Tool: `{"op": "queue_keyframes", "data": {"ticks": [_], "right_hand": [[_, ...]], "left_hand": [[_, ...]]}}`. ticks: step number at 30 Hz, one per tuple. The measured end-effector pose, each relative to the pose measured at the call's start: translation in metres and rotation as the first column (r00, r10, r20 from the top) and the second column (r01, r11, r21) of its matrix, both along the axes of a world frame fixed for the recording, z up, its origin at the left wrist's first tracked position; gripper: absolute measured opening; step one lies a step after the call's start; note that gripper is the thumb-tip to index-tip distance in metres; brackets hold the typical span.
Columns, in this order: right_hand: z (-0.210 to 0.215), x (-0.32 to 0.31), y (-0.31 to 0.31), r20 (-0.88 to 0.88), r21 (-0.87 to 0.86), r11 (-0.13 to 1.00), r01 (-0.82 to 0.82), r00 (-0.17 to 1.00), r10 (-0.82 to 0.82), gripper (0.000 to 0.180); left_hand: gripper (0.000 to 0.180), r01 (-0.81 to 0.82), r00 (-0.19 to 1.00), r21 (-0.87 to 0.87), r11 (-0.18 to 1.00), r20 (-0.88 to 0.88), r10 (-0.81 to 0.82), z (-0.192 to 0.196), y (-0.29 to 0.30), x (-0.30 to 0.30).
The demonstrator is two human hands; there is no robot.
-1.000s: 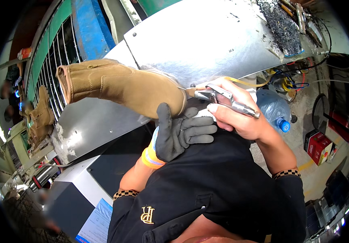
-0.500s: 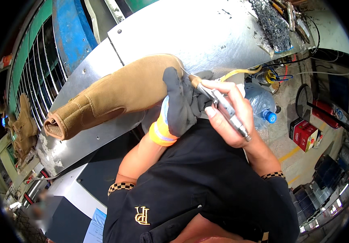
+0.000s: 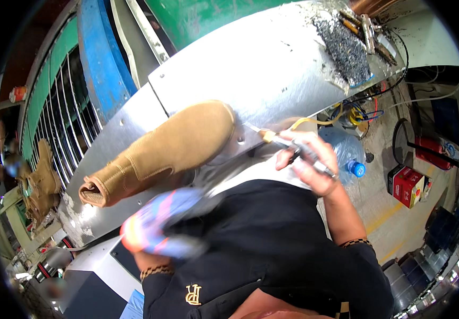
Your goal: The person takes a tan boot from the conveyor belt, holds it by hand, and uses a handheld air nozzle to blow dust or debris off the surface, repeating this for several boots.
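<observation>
A tan suede ankle boot (image 3: 171,151) lies on its side on the sheet-metal work table (image 3: 272,69), toe to the right and opening to the lower left. My left hand (image 3: 160,226), in a grey glove with a bright cuff, is blurred by motion. It is below the boot, close to my chest, apart from it and holding nothing. My right hand (image 3: 309,165) is bare and grips a slim metal hand tool (image 3: 285,143), whose tip points at the table edge just right of the boot's toe.
A heap of dark metal shavings (image 3: 344,48) lies at the table's far right. A blue-capped water bottle (image 3: 346,154), cables (image 3: 360,111) and a red box (image 3: 407,186) sit on the floor to the right. Barred racks (image 3: 61,111) with more tan boots (image 3: 38,186) stand to the left.
My left hand has let go of the boot and dropped toward my chest. The boot now rests on the table, swung with its toe further right. My right hand has moved slightly right with the tool.
</observation>
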State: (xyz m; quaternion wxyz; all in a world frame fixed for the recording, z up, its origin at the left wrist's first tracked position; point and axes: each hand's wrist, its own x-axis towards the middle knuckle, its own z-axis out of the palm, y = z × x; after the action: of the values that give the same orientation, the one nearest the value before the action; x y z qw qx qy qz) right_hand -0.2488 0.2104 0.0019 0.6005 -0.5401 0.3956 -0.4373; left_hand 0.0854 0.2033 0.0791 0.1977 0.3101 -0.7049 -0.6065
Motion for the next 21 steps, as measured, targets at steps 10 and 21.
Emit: {"op": "queue_keyframes", "data": {"ticks": [10,21], "right_hand": [[-0.010,-0.027,-0.099,0.157,-0.107,0.878,0.466,0.880,-0.448,0.052],[-0.023,-0.042,-0.093,0.197,-0.168,0.894,0.416,0.903,-0.383,0.051]], "left_hand": [[0.040,-0.473,0.672,-0.360,0.804,0.443,0.593,0.064,-0.026,0.076],[0.035,-0.844,0.517,0.020,0.537,-0.236,0.822,-0.007,-0.045,0.039]]}}
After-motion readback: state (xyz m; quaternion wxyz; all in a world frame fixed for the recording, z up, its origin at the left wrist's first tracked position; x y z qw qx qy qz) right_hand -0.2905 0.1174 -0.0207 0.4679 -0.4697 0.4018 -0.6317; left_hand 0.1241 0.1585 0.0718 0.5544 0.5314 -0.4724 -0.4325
